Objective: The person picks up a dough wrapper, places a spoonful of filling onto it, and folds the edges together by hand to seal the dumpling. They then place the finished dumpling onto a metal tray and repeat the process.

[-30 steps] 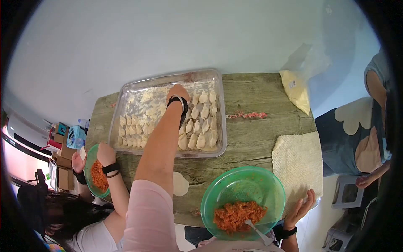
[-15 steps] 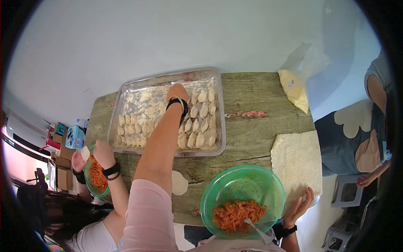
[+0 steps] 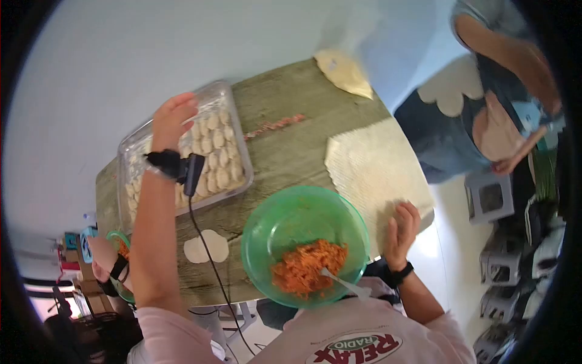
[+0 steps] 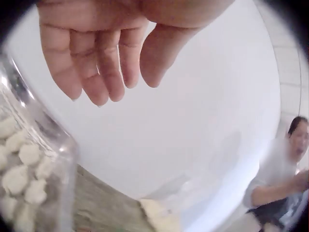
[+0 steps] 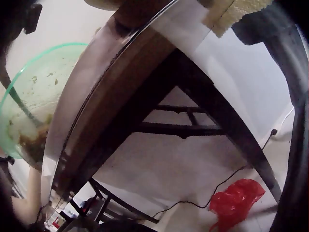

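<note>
My left hand is over the metal tray, and nothing is in its grasp. In the left wrist view its fingers extend loosely, thumb apart. Rows of pale dumplings lie in the floured tray. My right hand rests at the edge of a cream textured mat, fingers relaxed and holding nothing. Between the hands stands a green bowl with orange-red filling and a spoon. Pale round dumpling wrappers lie on the table left of the bowl.
A bag of pale yellow powder lies at the table's far edge by the wall. Another person works at the left beside a second green bowl. Someone stands at the right. A cable hangs from my left wrist across the table.
My left hand has lifted from among the dumplings, and its fingers have straightened. The head view has swung to the right. My right hand stays at the mat's edge.
</note>
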The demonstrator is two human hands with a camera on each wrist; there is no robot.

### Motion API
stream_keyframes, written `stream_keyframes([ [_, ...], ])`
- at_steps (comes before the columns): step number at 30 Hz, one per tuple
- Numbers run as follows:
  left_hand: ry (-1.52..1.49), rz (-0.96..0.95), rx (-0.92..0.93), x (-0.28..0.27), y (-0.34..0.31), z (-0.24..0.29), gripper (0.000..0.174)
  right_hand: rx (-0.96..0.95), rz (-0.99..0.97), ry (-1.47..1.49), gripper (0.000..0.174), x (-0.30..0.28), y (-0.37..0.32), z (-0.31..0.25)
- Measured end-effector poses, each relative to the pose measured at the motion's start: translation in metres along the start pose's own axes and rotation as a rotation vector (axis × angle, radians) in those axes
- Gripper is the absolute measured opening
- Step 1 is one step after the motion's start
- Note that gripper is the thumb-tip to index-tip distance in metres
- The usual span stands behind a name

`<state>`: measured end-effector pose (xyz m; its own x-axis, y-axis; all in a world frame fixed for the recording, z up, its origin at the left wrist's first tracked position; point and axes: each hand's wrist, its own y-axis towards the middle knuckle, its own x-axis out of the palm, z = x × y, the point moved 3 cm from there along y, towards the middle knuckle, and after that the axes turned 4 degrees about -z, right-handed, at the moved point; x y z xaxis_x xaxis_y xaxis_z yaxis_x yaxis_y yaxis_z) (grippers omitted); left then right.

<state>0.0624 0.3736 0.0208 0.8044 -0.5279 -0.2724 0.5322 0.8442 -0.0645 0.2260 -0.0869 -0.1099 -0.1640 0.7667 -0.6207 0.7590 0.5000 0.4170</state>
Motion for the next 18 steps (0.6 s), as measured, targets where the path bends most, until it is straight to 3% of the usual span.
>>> stream_keyframes([
  [3,-0.150,-0.137,0.031,0.022,-0.054,0.038,0.040,-0.039,-0.009,-0.010,0.023,0.000,0.001,0.004],
  [8,-0.472,-0.264,0.036,0.053,-0.142,0.063,0.040,-0.194,-0.091,0.019,0.030,-0.012,0.000,-0.003],
  [9,-0.627,-0.325,0.024,0.060,-0.162,0.062,0.040,-0.196,-0.089,0.018,0.030,-0.015,-0.001,-0.004],
  [13,-0.891,-0.273,0.016,0.067,-0.241,0.036,0.034,-0.308,-0.257,0.135,0.036,-0.030,-0.009,-0.008],
  [15,-1.020,-0.320,0.020,0.067,-0.273,0.012,0.032,-0.375,-0.443,0.123,0.037,-0.029,-0.017,-0.007],
  [18,-1.175,-0.260,-0.043,0.074,-0.305,-0.010,0.029,-0.410,-0.442,0.110,0.028,-0.025,-0.018,-0.002],
])
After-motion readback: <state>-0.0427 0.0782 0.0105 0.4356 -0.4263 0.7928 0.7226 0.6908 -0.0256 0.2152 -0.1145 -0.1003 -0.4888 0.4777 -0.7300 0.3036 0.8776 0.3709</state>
